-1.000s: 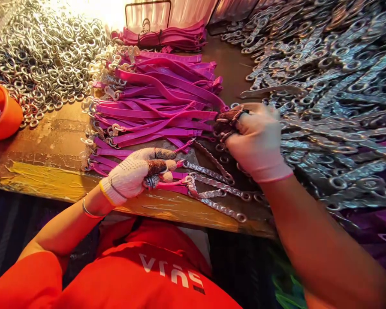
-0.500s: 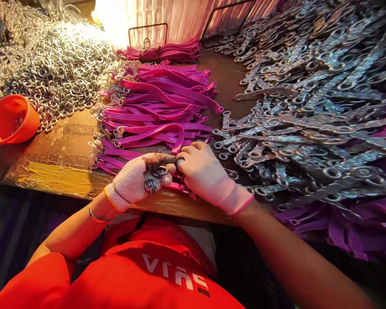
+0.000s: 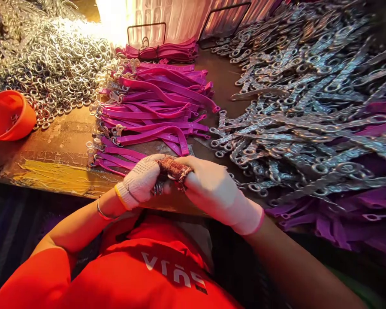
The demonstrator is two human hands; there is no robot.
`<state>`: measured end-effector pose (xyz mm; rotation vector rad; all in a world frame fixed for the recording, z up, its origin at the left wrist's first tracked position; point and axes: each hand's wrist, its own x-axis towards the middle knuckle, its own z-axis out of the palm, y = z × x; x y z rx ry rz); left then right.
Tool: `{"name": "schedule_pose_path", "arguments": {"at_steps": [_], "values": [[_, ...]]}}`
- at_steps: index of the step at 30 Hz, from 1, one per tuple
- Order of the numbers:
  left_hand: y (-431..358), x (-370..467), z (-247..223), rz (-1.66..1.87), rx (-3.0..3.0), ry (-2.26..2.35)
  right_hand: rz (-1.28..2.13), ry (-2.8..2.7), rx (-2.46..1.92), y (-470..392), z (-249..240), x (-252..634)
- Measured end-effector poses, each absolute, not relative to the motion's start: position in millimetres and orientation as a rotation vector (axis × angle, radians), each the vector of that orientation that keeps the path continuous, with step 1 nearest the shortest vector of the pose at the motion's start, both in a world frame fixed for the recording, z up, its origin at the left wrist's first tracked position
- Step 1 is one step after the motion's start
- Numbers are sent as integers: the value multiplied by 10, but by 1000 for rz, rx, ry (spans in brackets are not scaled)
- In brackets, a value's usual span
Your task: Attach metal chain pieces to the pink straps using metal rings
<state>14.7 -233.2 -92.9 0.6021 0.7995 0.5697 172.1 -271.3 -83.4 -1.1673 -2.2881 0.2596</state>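
My left hand (image 3: 143, 178), in a white knit glove with dark, worn fingertips, is closed around a few metal rings (image 3: 158, 188), only partly visible under its fingers. My right hand (image 3: 209, 184), in a smooth pale glove, meets it at the table's front edge. Its fingers are bent and pinched against the left fingertips; what lies between them is hidden. Just beyond both hands lie rows of magenta straps (image 3: 154, 109), with pale metal fittings (image 3: 98, 111) at their left ends.
Loose metal rings (image 3: 73, 64) are heaped at the left, beside an orange cup (image 3: 22, 118). Flat silver links with ringed ends (image 3: 276, 128) pile up on the right. A tied bundle of magenta straps (image 3: 167, 52) lies at the back, and purple straps (image 3: 334, 219) at the lower right.
My right hand has drawn back toward my body and turned, and my left hand has shifted right. The magenta piece seen beneath the hands before is out of sight.
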Motion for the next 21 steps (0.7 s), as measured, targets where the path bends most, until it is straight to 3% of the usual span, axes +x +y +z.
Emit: {"name": "schedule_pose_path", "arguments": {"at_steps": [6, 9, 17, 21], "values": [[-2383, 123, -867, 608, 731, 800, 668, -1582, -1401, -2793, -907, 1667], [-2458, 44, -868, 643, 946, 940, 781, -1487, -1441, -2820, -923, 1642], [-2462, -68, -771, 589, 1217, 974, 435, -2087, -1457, -2803, -902, 1676], [-2506, -51, -828, 590, 1110, 958, 68, -2338, -1531, -2893, -813, 1615]]}}
